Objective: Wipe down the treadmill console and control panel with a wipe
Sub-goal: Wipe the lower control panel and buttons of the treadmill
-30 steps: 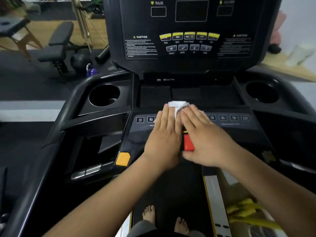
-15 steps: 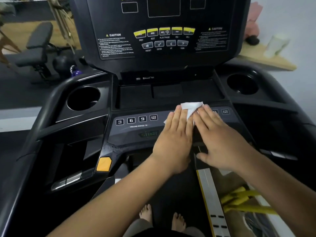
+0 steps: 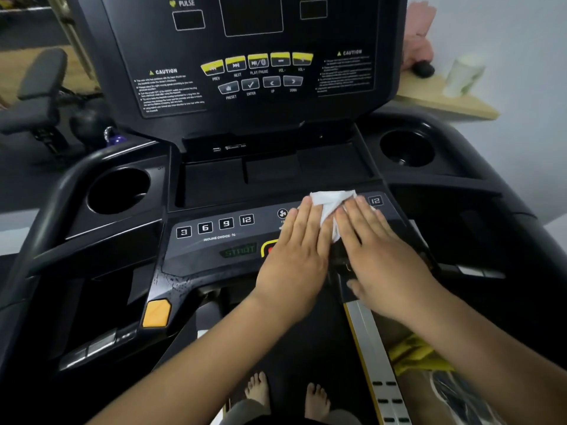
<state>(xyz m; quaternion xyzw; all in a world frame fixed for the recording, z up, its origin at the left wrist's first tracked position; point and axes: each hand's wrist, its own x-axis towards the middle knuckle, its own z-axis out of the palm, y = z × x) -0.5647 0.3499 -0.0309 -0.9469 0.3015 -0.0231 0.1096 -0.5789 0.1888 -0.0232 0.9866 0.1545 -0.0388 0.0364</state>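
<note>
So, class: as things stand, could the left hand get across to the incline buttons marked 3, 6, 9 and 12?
Probably yes. The left hand lies flat on the wipe just right of the incline buttons, and the panel between them is bare, with nothing in the way.

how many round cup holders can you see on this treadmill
2. One round black cup holder sits left of the control panel, the other round black cup holder right of it. None seems hidden.
</note>
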